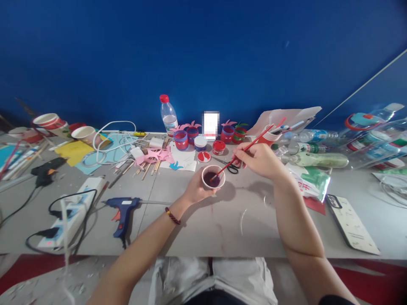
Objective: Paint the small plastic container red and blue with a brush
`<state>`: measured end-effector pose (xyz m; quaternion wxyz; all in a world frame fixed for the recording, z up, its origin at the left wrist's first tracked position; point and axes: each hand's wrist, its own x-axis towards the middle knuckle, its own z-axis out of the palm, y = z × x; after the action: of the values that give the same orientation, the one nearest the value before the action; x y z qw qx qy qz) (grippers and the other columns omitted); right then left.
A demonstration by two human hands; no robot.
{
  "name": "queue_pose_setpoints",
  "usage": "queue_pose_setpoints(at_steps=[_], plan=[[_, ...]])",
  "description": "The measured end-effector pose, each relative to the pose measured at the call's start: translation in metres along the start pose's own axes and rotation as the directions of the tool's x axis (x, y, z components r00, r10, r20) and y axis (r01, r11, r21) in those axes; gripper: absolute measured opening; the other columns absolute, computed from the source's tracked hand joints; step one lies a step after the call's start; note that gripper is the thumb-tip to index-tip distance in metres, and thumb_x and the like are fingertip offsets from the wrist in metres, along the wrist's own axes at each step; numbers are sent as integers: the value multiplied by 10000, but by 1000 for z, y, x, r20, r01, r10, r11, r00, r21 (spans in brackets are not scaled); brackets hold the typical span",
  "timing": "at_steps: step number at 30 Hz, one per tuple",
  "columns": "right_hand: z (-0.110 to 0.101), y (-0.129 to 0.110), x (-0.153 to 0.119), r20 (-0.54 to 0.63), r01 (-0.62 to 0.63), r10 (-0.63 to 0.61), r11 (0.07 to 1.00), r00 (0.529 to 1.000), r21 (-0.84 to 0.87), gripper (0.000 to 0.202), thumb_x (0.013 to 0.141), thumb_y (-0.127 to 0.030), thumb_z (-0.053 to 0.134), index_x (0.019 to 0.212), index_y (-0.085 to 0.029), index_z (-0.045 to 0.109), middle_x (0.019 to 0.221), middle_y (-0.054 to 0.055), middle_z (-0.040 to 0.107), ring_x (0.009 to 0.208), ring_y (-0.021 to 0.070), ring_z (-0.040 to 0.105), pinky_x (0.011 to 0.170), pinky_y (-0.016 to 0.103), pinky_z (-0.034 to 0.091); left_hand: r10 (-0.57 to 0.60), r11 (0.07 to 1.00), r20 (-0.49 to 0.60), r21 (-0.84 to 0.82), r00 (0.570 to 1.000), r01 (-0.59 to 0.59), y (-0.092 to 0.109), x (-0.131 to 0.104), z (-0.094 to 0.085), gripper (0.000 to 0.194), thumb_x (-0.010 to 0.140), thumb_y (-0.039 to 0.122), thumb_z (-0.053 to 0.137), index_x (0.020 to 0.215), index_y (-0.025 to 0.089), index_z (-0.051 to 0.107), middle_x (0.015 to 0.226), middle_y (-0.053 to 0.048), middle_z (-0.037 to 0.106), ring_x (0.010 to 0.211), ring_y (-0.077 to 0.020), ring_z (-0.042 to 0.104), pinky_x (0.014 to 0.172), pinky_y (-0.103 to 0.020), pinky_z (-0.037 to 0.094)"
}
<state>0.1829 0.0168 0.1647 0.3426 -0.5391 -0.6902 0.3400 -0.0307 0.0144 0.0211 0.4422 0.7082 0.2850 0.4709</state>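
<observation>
Wrapped around a white paper cup (205, 185) is my left hand (196, 188), just above the table's middle. Dark purplish liquid (211, 179) lies inside the cup. My right hand (254, 157) pinches a red paintbrush (238, 159) partway along its handle, and the brush slants down to the left with its tip in the cup. Behind the cup are an open jar of red paint (218, 147), its red-smeared lid (204, 157) and a white-lidded jar (200, 143). Black-handled scissors (233, 169) lie beneath my right hand.
Painted cups with paper leaves (181, 140) line the wall beside a red-capped bottle (168, 113). Leftward are a blue glue gun (122, 212), a power strip (74, 212) and pink paper cutouts (155, 156). Rightward are a cup of brushes (269, 136), plastic bottles (321, 159) and a phone (352, 224).
</observation>
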Motion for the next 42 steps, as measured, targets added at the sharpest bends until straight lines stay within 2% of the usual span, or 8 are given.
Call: queue_pose_setpoints(at_steps=[10, 16, 24, 27, 30, 35, 38, 42], plan=[[21, -2, 3, 104, 110, -90, 973, 990, -204, 343, 945, -393, 495, 725, -193, 666, 695, 21, 685, 599, 136, 567, 633, 305, 435, -49, 996, -20, 72, 999, 51, 0, -2, 0, 605, 714, 209, 799, 1267, 228, 553, 1251, -100, 636, 1149, -285, 618, 1001, -467, 498], [31, -5, 5, 103, 97, -67, 944, 992, -316, 390, 962, -344, 464, 621, -199, 585, 672, 25, 653, 624, 142, 552, 665, 314, 384, -98, 992, -29, 78, 995, 100, -1, -4, 2, 607, 709, 202, 800, 1260, 219, 545, 1238, -98, 637, 1143, -275, 616, 995, -456, 493], [28, -13, -1, 72, 83, -56, 884, 996, -461, 376, 978, -302, 416, 662, -194, 588, 702, 61, 659, 658, 170, 563, 668, 335, 355, -160, 984, -42, 68, 986, 163, -7, -5, 2, 630, 704, 196, 804, 1270, 218, 530, 1261, -100, 626, 1154, -278, 613, 995, -462, 497], [29, -12, -4, 105, 176, -144, 880, 984, -442, 368, 997, -264, 378, 747, -186, 637, 802, 70, 695, 741, 179, 607, 705, 326, 393, -144, 988, -35, 56, 989, 145, -7, -5, 2, 628, 712, 202, 800, 1277, 220, 525, 1268, -99, 625, 1154, -277, 613, 992, -457, 500], [36, -5, -4, 240, 351, -263, 798, 934, -490, 358, 1002, -200, 356, 880, -174, 691, 920, 94, 721, 883, 209, 639, 776, 332, 422, -146, 988, -39, 42, 988, 148, -6, -5, 3, 614, 702, 210, 807, 1252, 218, 533, 1232, -88, 641, 1110, -271, 628, 958, -449, 514], [51, -3, -5, 381, 470, -294, 689, 877, -552, 321, 954, -104, 401, 1008, -142, 715, 972, 125, 728, 921, 236, 645, 780, 342, 427, -199, 980, -27, -14, 980, 199, -9, -5, 3, 600, 691, 243, 816, 1219, 200, 536, 1146, -88, 664, 1049, -273, 646, 886, -423, 533], [50, -12, -6, 349, 430, -282, 763, 893, -483, 321, 954, -115, 407, 975, -160, 725, 933, 104, 726, 863, 211, 642, 756, 324, 424, -213, 976, -21, -39, 977, 212, -11, -5, 4, 642, 689, 265, 822, 1249, 197, 514, 1133, -96, 668, 1040, -280, 652, 870, -423, 539], [46, -16, -4, 189, 217, -159, 915, 969, -341, 379, 991, -225, 390, 737, -185, 669, 828, 67, 702, 716, 162, 604, 689, 298, 411, -184, 982, -13, -39, 983, 184, -9, -5, 4, 642, 699, 275, 824, 1261, 201, 522, 1178, -109, 662, 1094, -302, 645, 929, -470, 528]])
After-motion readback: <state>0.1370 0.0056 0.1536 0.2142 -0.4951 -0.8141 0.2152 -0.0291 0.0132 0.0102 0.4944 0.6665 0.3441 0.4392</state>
